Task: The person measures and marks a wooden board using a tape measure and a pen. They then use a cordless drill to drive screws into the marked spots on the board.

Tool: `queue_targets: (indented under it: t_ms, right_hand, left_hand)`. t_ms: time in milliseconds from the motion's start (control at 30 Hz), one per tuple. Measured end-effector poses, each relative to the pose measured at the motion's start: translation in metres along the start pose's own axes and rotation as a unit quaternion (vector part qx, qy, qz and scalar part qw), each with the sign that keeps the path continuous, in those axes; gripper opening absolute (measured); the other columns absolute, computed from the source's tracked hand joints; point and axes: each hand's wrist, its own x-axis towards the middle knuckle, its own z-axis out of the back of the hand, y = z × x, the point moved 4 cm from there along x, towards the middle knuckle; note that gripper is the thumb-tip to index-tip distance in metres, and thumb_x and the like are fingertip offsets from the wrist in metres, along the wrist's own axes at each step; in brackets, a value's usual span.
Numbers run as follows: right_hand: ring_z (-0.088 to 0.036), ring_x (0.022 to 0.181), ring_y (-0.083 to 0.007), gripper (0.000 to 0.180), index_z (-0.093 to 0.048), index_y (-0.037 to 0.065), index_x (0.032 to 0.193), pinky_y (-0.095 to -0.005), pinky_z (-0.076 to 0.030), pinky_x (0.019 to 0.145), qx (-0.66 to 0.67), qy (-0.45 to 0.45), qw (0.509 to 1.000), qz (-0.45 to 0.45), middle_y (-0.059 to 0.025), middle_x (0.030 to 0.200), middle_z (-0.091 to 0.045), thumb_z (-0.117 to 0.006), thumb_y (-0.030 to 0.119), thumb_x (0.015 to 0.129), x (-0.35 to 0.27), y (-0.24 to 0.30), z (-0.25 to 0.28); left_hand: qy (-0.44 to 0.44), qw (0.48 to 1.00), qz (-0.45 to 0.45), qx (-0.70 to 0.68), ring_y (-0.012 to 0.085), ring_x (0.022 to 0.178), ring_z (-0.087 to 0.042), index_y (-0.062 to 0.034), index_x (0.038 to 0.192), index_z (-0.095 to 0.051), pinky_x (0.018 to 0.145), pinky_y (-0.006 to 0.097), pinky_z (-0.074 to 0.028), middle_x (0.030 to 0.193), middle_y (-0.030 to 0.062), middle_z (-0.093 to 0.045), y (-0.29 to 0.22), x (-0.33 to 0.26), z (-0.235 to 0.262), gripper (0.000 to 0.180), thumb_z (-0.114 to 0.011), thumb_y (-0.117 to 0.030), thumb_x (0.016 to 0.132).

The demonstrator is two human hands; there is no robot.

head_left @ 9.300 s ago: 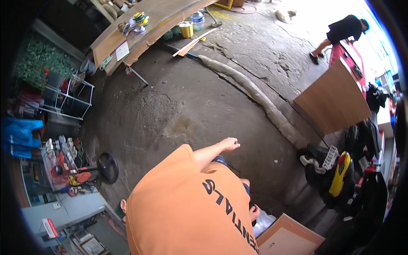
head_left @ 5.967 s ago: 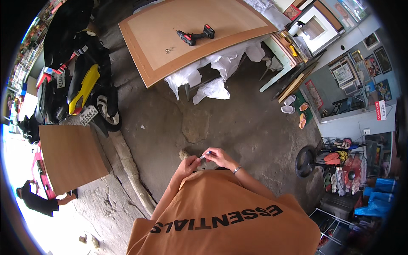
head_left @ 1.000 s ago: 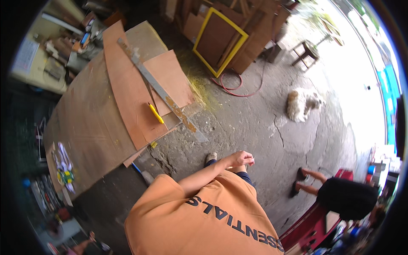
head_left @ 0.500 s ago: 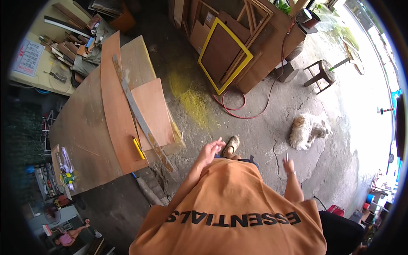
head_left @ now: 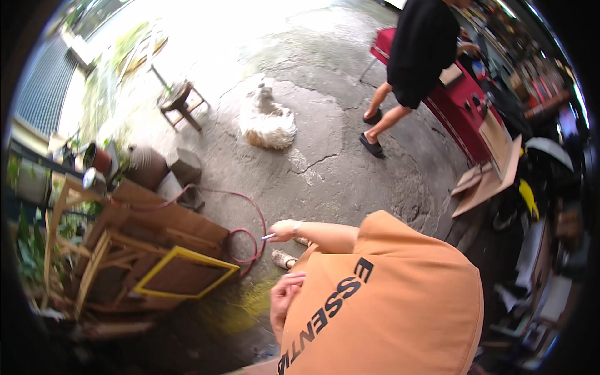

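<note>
Two bare hands of mine show in the head view, both in front of my orange shirt (head_left: 387,300). With my right hand (head_left: 284,231), a band (head_left: 298,227) round its wrist, I pinch a slim pen-like thing (head_left: 268,237), white and blue, its free end pointing away to the left, just beside the red hose (head_left: 259,212) as the picture shows it. My left hand (head_left: 287,295) is near the front of my shirt, its fingers loosely bent; I cannot tell whether anything lies under them. Between my hands a speckled shoe (head_left: 284,259) of mine shows on the concrete floor (head_left: 350,181). To the left a yellow frame (head_left: 209,259) leans among brown boards and wooden frames, near yellow staining (head_left: 259,299) on the ground. Farther off a white dog (head_left: 270,122) lies near a stool (head_left: 178,103), and a person (head_left: 420,56) in black stands beside a red table (head_left: 450,122).
</note>
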Motion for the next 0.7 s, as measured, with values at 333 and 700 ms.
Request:
queue_targets:
  t_ms: [333,700]
  right_hand:
    - [-0.067,0.102,-0.0396,0.04,-0.074,0.01,0.105,-0.0491,-0.053,0.09,0.255,-0.31,0.714,-0.574,-0.0204,0.108,-0.07,-0.056,0.042,0.091,-0.297,-0.259,-0.09]
    - [-0.069,0.097,-0.039,0.043,-0.074,0.002,0.098,-0.0453,-0.053,0.082,0.517,-0.206,0.644,-0.526,-0.0258,0.1,-0.07,-0.057,0.041,0.092,-0.283,-0.256,-0.296]
  left_hand:
    - [0.604,0.777,0.005,0.177,0.0301,0.117,-0.058,-0.0045,0.13,-0.061,0.102,0.039,-0.044,0.127,0.0136,-0.063,-0.065,0.125,-0.077,0.042,-0.059,-0.01,0.089]
    - [0.76,0.605,0.036,0.235,0.0287,0.104,-0.061,-0.0063,0.112,-0.069,0.093,0.038,-0.049,0.11,0.0098,-0.065,-0.012,0.242,-0.251,0.028,-0.065,-0.008,0.085]
